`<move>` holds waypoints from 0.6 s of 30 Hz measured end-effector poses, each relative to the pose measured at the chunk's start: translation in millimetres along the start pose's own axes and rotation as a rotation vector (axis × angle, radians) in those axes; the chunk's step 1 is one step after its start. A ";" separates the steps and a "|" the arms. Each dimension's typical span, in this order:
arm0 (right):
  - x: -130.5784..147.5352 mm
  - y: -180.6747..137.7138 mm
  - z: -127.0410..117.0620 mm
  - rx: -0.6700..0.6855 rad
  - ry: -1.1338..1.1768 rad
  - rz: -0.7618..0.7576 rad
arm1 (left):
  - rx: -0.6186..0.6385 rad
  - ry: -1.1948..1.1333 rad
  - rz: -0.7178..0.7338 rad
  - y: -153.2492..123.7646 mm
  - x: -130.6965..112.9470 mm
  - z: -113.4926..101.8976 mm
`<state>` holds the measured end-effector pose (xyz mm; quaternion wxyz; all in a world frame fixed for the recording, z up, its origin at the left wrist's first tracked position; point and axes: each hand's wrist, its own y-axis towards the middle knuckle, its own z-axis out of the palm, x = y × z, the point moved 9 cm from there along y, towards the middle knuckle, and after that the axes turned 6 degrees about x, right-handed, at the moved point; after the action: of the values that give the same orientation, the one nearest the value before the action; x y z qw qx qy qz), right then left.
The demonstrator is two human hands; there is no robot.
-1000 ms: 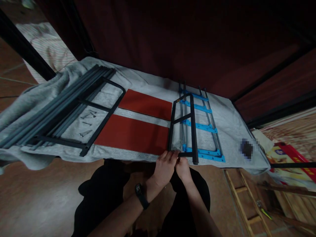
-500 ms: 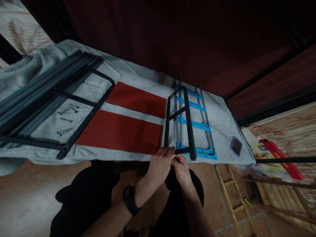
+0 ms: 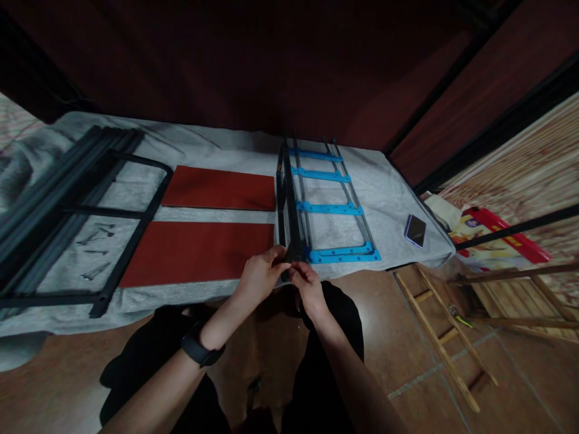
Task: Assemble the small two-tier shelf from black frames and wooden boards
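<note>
A small black metal frame (image 3: 286, 199) stands on edge on the grey cloth (image 3: 389, 199), just left of a rack of grey rods joined by blue cross plates (image 3: 330, 208). My left hand (image 3: 260, 277), with a black watch on its wrist, and my right hand (image 3: 305, 283) both pinch the frame's near end at the table's front edge. Fingers of both hands are curled round the bar. Two red boards (image 3: 199, 250) lie flat to the left of the frame.
A large black frame (image 3: 113, 241) on a bundle of grey tubes lies at the left, with several loose screws (image 3: 93, 241) inside it. A phone (image 3: 415, 230) sits near the cloth's right edge. Wooden frames (image 3: 443, 343) and a red package (image 3: 497, 241) lie on the floor at right.
The small black frame has been tipped up from lying tilted over the blue rack to standing nearly on edge. The camera has swung, and both hands stay on the frame's near end.
</note>
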<state>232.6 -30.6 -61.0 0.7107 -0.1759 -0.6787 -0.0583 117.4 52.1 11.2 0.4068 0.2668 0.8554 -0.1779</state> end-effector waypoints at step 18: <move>15.2 -3.8 -1.5 -0.129 -0.709 -0.085 | -0.001 0.297 0.137 -29.5 36.2 -3.9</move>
<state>233.9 -32.3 -45.4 0.4156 -0.2013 -0.8846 -0.0657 78.2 41.9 -12.4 0.2871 0.3478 0.8860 -0.1077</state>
